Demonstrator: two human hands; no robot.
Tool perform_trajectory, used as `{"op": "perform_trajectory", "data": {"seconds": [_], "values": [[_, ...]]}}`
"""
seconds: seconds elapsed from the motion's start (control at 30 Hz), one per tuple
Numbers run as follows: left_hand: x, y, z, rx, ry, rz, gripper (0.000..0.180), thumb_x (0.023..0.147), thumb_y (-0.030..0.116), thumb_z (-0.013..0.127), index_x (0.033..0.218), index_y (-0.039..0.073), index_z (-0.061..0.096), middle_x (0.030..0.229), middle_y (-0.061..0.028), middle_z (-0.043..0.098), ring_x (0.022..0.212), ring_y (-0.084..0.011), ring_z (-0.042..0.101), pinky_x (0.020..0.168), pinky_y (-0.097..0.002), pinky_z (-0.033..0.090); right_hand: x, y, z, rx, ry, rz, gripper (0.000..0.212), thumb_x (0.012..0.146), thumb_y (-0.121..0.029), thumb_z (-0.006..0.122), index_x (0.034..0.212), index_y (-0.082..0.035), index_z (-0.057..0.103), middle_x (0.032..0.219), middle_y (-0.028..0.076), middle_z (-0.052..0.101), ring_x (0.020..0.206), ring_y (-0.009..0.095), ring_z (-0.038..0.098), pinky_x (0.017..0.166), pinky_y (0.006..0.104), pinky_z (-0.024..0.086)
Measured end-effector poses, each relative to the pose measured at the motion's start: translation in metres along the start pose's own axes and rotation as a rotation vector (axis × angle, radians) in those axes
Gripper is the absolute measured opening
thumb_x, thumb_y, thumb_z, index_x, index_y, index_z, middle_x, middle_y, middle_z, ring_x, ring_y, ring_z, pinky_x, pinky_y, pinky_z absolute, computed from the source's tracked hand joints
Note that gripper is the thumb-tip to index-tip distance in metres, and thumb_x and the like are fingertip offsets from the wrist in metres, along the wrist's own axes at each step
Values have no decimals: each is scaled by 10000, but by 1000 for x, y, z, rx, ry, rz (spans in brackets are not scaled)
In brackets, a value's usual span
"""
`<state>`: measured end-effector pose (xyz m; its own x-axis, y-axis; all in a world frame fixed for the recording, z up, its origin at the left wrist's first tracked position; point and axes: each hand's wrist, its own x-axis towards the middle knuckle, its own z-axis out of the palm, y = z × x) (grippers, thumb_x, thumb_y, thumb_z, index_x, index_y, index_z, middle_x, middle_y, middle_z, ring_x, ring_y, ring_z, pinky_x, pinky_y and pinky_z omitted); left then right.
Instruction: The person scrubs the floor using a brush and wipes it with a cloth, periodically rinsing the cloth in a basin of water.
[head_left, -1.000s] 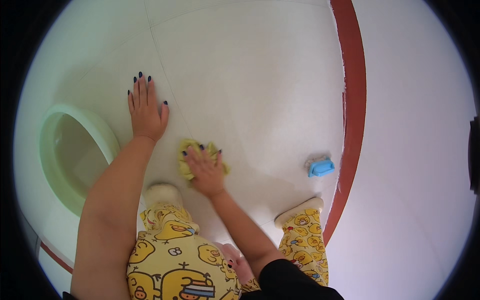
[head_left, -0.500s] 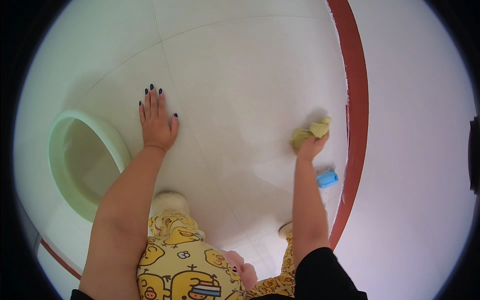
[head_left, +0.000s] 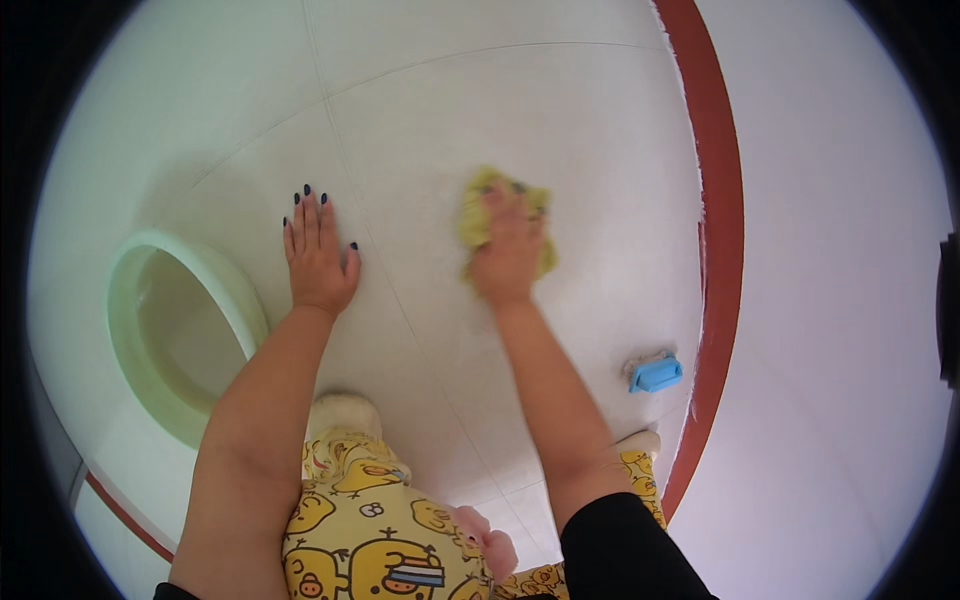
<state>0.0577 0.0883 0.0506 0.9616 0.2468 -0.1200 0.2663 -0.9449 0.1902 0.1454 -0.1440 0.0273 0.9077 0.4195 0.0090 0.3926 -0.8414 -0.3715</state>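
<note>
My right hand (head_left: 508, 250) holds a yellow cloth (head_left: 473, 218) against the pale tiled floor, palm down, its fingers over the cloth and smeared by motion. Cloth shows around the fingers and on both sides of the palm. To the left, my left hand (head_left: 322, 272) lies flat on the floor with fingers spread and nothing in it. Beside my left forearm stands a pale green basin (head_left: 126, 345) with cloudy liquid inside; my arm hides part of its near side.
A blue brush-like tool (head_left: 657, 374) lies on the floor at the right, near the wall. Along the white wall runs a dark red skirting (head_left: 722, 200) with a rough white edge. My shoes and yellow patterned trousers (head_left: 350, 515) are at the bottom.
My right hand has swept the cloth leftward from near the skirting to mid-floor, and the cloth is now spread flatter under it. My left hand stays planted.
</note>
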Motion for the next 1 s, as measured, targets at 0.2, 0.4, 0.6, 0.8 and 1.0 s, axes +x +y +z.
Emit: {"op": "perform_trajectory", "data": {"seconds": [0.2,0.4,0.6,0.8,1.0], "values": [[-4,-1,3,15,29,28,662,784,235,481,1364,19,249,1450,-170,179,1343,-319,156,1079,-468,99,-27,149,-51,13,196,340,584,706,12,479,1272,-104,395,1365,80,389,1277,298,318,1026,539,189],[-5,-6,11,28,93,67,661,796,228,473,1376,26,228,1457,-160,163,1347,-315,146,1080,-464,99,-90,161,-56,-54,235,547,583,767,-34,489,1322,-100,322,1424,77,294,1299,323,274,1031,558,161],[-6,-12,1,-44,18,33,660,824,253,506,1369,7,227,1451,-178,162,1342,-337,141,1078,-468,113,-109,126,-53,-55,124,631,605,787,-51,500,1347,-113,280,1445,68,249,1317,329,230,1034,560,150],[-11,-7,-27,-128,-51,197,619,829,203,530,1338,-30,265,1414,-220,224,1316,-362,204,1071,-471,153,-111,113,-59,-12,29,675,636,781,-36,512,1360,-121,264,1459,56,219,1326,326,203,1048,529,144],[-48,-7,-53,-263,-229,241,506,825,171,532,1262,-30,377,1375,-225,295,1290,-361,260,1067,-430,222,-134,92,-46,-17,-5,575,665,756,-9,521,1364,-118,275,1462,63,213,1318,331,220,1048,500,163]]}}
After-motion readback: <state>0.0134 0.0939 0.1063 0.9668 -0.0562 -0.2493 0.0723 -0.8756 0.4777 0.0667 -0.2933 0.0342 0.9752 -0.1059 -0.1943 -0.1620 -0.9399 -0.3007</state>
